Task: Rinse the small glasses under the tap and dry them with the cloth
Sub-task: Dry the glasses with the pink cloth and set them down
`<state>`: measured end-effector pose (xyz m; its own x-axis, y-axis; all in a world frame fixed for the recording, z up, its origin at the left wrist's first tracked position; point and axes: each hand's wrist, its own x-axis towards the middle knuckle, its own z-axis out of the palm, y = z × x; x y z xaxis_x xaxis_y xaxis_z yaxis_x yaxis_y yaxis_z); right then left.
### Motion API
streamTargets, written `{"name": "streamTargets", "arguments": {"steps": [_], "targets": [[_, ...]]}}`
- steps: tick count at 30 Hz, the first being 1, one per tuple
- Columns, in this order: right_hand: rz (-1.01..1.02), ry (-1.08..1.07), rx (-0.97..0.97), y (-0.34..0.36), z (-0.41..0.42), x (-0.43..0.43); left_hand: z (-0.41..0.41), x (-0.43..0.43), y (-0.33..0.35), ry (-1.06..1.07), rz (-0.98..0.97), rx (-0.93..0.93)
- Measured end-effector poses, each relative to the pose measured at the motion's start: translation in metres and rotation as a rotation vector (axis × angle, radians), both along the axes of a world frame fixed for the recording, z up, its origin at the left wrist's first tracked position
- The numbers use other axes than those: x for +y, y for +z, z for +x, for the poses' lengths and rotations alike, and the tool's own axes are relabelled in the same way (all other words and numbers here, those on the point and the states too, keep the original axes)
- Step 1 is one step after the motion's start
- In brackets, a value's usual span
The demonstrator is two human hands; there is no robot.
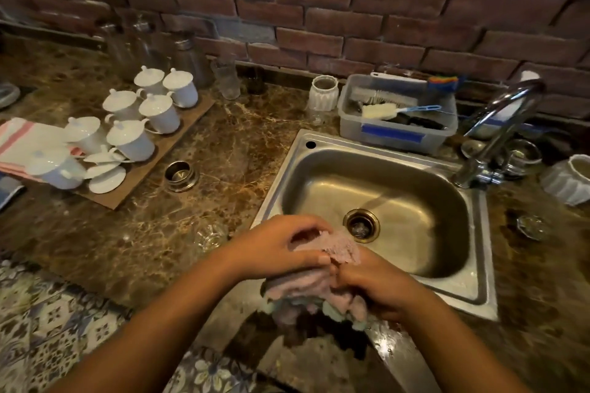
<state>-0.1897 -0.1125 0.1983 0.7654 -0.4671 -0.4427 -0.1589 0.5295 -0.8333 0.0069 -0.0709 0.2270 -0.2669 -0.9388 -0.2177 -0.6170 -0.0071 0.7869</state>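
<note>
While both hands work over the near-left corner of the sink (479,265), the step in hand reads as drying.

Left hand (281,246): fingers curled down over the top of the pink cloth (306,290), thumb pressed in at the side, gripping a bunch of it.
Right hand (373,284): fingers curled into the cloth from the right, holding the lower folds. Knuckles of the two hands nearly touch.

Cloth is bunched between the palms, part hanging over the sink rim. Whether a glass is wrapped inside: cannot tell, the folds hide it. The rounded bunching suggests one may be.

Outward:
- Clear glass (209,234) stands on the counter (223,143) just left of the left hand. Wet or dried: cannot tell.
- Small faceted glass (530,227) sits on the counter right of the sink, well apart from the hands.
- Tap (498,124) at the far-right corner of the sink; no clear stream visible from the spout. Basin holds no glasses.

Judgement: task is midway. Rinsing of the current piece looks finished, wiping is under way. At least the right-hand glass probably remains to be rinsed and dried; the status of the left one is uncertain.
</note>
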Motion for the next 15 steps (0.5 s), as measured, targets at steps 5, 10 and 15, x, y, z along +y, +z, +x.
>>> {"name": "streamTargets", "arguments": {"steps": [5,10,15], "targets": [[0.212,-0.071,-0.254,0.003,-0.068,-0.008,-0.056,-0.036,0.015,-0.090,0.131,0.033],[0.348,-0.287,-0.373,-0.010,-0.114,-0.011,-0.111,-0.073,0.022,-0.086,0.116,0.030],[0.400,-0.487,-0.300,-0.017,-0.159,-0.027,-0.164,-0.105,0.016,-0.071,0.103,0.029]]}}
